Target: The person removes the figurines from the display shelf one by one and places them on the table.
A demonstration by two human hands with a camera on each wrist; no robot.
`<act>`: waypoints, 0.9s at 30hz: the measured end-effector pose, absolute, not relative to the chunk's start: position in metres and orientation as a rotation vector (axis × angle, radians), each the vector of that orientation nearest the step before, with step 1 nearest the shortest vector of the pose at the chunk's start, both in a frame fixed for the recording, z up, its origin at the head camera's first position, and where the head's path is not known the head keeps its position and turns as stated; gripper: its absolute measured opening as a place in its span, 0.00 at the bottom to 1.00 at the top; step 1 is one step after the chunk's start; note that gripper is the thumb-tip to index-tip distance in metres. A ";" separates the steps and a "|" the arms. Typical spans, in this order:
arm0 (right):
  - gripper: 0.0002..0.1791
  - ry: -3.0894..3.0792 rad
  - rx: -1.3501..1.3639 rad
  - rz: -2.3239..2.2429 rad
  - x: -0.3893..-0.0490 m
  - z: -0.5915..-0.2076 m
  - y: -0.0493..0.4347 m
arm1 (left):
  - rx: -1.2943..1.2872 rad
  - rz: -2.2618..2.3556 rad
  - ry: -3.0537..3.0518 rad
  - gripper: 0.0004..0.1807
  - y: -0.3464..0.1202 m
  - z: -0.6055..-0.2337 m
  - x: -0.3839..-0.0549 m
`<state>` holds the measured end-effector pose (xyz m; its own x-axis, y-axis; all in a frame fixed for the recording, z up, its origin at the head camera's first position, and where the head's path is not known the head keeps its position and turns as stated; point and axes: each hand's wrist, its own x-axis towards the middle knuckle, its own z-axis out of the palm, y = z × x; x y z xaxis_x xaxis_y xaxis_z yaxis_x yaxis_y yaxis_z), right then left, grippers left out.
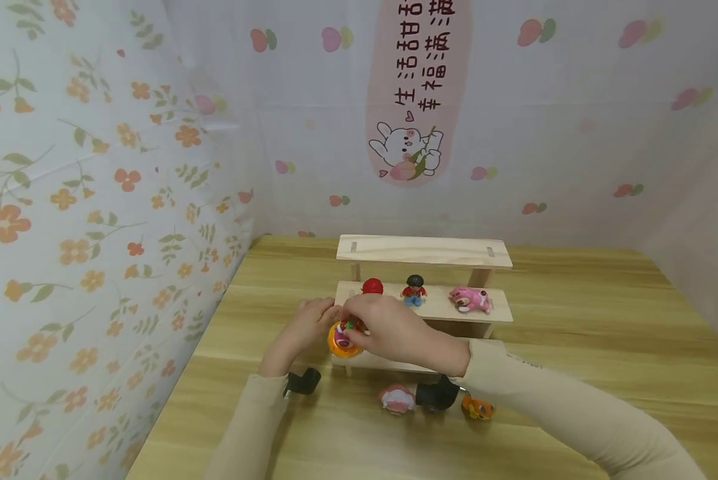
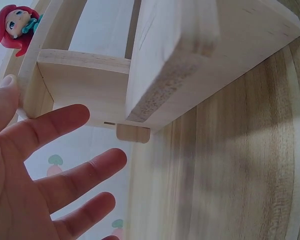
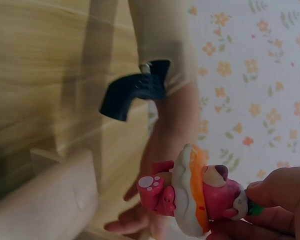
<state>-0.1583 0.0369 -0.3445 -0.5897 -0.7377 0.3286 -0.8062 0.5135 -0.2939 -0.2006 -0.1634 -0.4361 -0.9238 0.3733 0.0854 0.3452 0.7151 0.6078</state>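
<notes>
In the head view my right hand (image 1: 389, 327) pinches a pink bear figurine (image 3: 221, 200) by its leafy hat. An orange-and-white ring circles the bear's body, and its paw soles point away from my fingers in the right wrist view. The figurine overlaps the left end of the wooden shelf (image 1: 425, 250). My left hand (image 2: 45, 175) is at that same end, thumb tip and index finger at a board's edge, fingers straight and spread. A red-haired figurine (image 2: 17, 30) stands on the middle board close to my left thumb.
Also on the middle board are a toy figure (image 1: 415, 291) with a dark cap and a pink figurine (image 1: 471, 299) lying down. In front of the shelf lie a pink-and-white figurine (image 1: 397, 399) and an orange figurine (image 1: 477, 407). Patterned cloth (image 1: 311, 133) hangs behind and at the left.
</notes>
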 end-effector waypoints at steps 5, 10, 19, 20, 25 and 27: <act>0.07 -2.654 1.386 0.608 -0.150 -0.363 0.032 | 0.552 0.999 2.880 0.16 -0.163 -0.436 -0.200; 0.07 -2.682 1.441 0.557 -0.142 -0.387 0.029 | 0.493 0.991 2.891 0.17 -0.161 -0.437 -0.200; 0.06 -2.758 1.426 0.504 -0.132 -0.420 0.025 | 0.494 1.007 2.883 0.16 -0.160 -0.440 -0.198; 0.07 -2.762 1.428 0.501 -0.132 -0.423 0.025 | 0.489 1.013 2.878 0.17 -0.160 -0.440 -0.198; 0.07 -2.760 1.419 0.462 -0.131 -0.430 0.023 | 0.454 1.026 2.869 0.18 -0.160 -0.439 -0.197; 0.06 -2.764 1.410 0.467 -0.132 -0.431 0.022 | 0.443 1.035 2.868 0.19 -0.161 -0.439 -0.197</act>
